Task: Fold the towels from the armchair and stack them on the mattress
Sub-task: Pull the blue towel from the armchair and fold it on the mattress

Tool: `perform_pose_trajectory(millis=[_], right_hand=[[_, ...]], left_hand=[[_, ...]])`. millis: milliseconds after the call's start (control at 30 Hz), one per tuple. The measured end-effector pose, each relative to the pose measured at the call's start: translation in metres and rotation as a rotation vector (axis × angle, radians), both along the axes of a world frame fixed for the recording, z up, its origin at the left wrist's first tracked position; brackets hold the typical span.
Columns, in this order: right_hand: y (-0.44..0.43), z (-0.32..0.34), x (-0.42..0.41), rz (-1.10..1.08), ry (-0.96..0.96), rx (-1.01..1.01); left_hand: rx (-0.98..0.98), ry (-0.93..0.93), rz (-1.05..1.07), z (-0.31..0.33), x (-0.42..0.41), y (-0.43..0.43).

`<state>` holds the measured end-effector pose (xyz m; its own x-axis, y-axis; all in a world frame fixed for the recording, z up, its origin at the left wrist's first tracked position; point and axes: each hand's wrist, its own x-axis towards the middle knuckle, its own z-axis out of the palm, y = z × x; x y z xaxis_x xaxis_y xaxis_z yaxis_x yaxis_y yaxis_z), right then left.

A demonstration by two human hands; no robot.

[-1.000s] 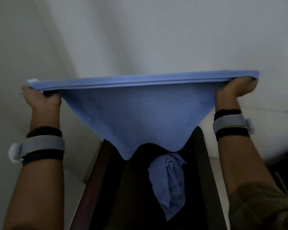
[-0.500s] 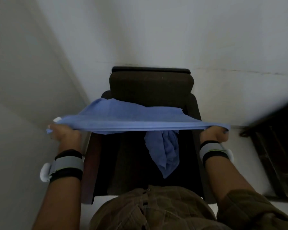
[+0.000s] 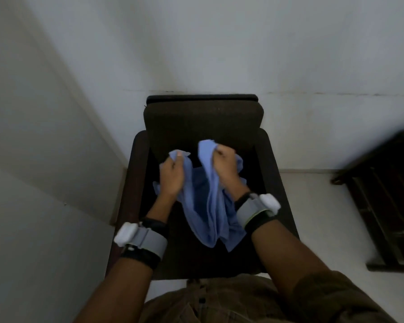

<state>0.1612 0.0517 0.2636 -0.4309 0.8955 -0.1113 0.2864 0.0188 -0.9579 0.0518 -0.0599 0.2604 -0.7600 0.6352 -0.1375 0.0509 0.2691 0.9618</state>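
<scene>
A dark brown armchair (image 3: 203, 120) stands against the white wall, seen from above. Over its seat both my hands hold light blue towel cloth (image 3: 214, 206), which hangs bunched and wrinkled down toward the seat's front. My left hand (image 3: 172, 177) pinches a corner of the cloth at the left. My right hand (image 3: 224, 167) grips a raised fold close beside it. I cannot tell whether the cloth is one towel or two lying together. The mattress is not in view.
A dark wooden slatted piece of furniture (image 3: 387, 206) stands on the pale floor to the right of the armchair. A wall corner runs down at the left (image 3: 84, 127). My shirt fills the bottom edge.
My hands were spread wide with a blue towel stretched flat between them. They have dropped and come close together over the seat, and the cloth is bunched.
</scene>
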Motion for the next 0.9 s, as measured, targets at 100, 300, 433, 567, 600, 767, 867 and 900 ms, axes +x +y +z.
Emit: perform_pose_trajectory(millis=[100,300,433,567,600,767,867,900], right_hand=[[-0.03,0.004,-0.032,0.021,0.033,0.073],[-0.031,-0.009,-0.031,0.028,0.033,0.093],[-0.03,-0.004,-0.03,0.105,0.042,0.17],[-0.019,0.001,-0.029,0.188,-0.025,0.234],[-0.016,0.004,-0.029,0.223,-0.048,0.255],[-0.001,0.014,-0.026,0.388,-0.087,0.264],[0.001,0.008,-0.019,0.446,-0.055,0.239],[-0.001,0.004,-0.016,0.42,-0.034,0.232]], left_hand=[[0.003,0.026,-0.029,0.009,0.024,0.019],[0.014,0.02,0.052,0.007,0.017,0.017],[0.096,-0.063,0.086,0.002,0.014,0.017],[0.127,-0.094,0.041,0.003,0.012,0.016],[0.13,-0.117,0.038,0.006,0.013,0.017],[0.103,-0.08,-0.021,0.006,0.006,0.022],[0.072,-0.079,-0.017,0.007,0.003,0.025],[0.065,-0.078,-0.014,0.007,0.002,0.027]])
